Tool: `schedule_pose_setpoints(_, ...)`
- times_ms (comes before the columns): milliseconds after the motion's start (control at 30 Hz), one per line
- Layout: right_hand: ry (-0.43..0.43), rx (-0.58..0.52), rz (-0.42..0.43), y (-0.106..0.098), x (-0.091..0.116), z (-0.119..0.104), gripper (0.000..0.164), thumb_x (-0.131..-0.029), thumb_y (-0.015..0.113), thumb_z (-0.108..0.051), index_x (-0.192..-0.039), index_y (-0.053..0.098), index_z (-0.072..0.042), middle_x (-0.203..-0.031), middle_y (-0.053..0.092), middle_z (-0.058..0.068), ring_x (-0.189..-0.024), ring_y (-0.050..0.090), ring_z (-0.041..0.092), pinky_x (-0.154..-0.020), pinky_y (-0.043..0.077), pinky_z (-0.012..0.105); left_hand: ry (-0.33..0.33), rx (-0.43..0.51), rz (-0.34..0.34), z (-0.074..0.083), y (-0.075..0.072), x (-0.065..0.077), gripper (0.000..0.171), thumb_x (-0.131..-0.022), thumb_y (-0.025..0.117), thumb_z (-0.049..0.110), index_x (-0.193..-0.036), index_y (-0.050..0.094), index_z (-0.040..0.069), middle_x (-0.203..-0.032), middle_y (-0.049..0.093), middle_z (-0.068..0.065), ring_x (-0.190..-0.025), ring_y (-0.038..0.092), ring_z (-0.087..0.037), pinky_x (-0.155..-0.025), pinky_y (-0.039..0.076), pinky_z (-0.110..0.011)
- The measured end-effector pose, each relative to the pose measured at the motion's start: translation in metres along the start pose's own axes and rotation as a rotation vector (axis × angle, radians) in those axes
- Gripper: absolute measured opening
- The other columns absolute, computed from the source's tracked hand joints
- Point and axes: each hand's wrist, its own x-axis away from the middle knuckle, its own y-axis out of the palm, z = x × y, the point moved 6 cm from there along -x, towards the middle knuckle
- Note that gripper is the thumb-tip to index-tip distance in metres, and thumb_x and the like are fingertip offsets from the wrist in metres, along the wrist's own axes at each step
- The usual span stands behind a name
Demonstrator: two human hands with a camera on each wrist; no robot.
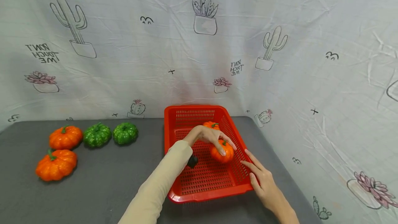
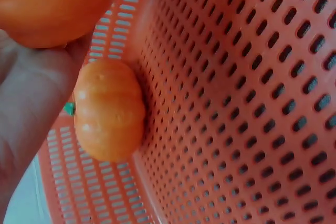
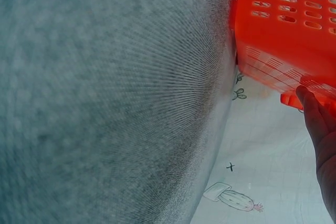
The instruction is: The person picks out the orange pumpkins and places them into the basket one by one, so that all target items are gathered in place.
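Observation:
Inside a red plastic basket (image 1: 211,196), my left hand (image 1: 212,137) holds an orange toy pumpkin (image 1: 224,155) from above, thumb on the near side and fingers over the far side. The left wrist view shows this pumpkin (image 2: 52,9) against the hand, high over the perforated basket floor. A second orange pumpkin (image 1: 211,124) lies farther back in the basket, partly hidden by the left hand. My right hand (image 1: 262,180) grips the basket's right rim near the front corner. In the right wrist view, a finger (image 3: 315,114) lies against the basket's outer side.
On the grey table (image 1: 102,189) to the left lie two orange pumpkins, one at the back (image 1: 66,137) and one nearer (image 1: 56,165). Two green pumpkins, one (image 1: 97,135) beside the other (image 1: 125,133), sit between them and the basket. A cactus-print cloth (image 1: 174,54) hangs behind and at the right.

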Motion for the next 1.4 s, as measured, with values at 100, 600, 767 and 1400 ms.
schedule_pose_setpoints(100,-0.004,0.001,0.002,0.000,0.000,0.000,0.040,-0.084,0.051,0.003,-0.121,0.064,-0.004,-0.145,0.043,0.016,-0.127,0.047,0.025,-0.105,0.025,0.011,-0.023,-0.013,-0.008,-0.003,0.002,-0.003,0.053,-0.088,0.064,0.001,-0.139,0.052,0.008,-0.132,0.052,0.004,-0.112,0.052,-0.010,-0.095,0.045,-0.027)
schedule_pose_setpoints(600,0.015,-0.001,-0.003,0.001,0.000,0.000,0.039,-0.084,0.051,0.004,-0.120,0.064,-0.003,-0.146,0.042,0.015,-0.126,0.047,0.024,-0.104,0.026,0.010,-0.124,-0.022,0.093,-0.019,-0.004,-0.003,0.051,-0.086,0.069,0.004,-0.135,0.056,0.013,-0.135,0.049,0.002,-0.117,0.048,-0.010,-0.095,0.044,-0.026)
schedule_pose_setpoints(767,0.023,0.003,-0.005,0.001,-0.001,-0.001,0.038,-0.085,0.050,0.004,-0.120,0.064,-0.003,-0.146,0.042,0.015,-0.127,0.047,0.024,-0.104,0.025,0.010,-0.107,-0.107,0.042,-0.020,-0.003,-0.004,0.056,-0.085,0.069,0.000,-0.137,0.055,0.012,-0.143,0.043,0.004,-0.123,0.042,-0.006,-0.099,0.038,-0.022)
schedule_pose_setpoints(1400,0.027,-0.011,0.005,0.002,0.000,0.000,0.039,-0.085,0.049,0.006,-0.120,0.064,-0.003,-0.146,0.042,0.015,-0.128,0.047,0.025,-0.105,0.026,0.011,-0.108,-0.065,-0.037,-0.023,0.001,-0.004,0.060,-0.078,0.068,-0.017,-0.133,0.052,0.001,-0.139,0.047,0.002,-0.125,0.037,-0.003,-0.103,0.033,-0.021)
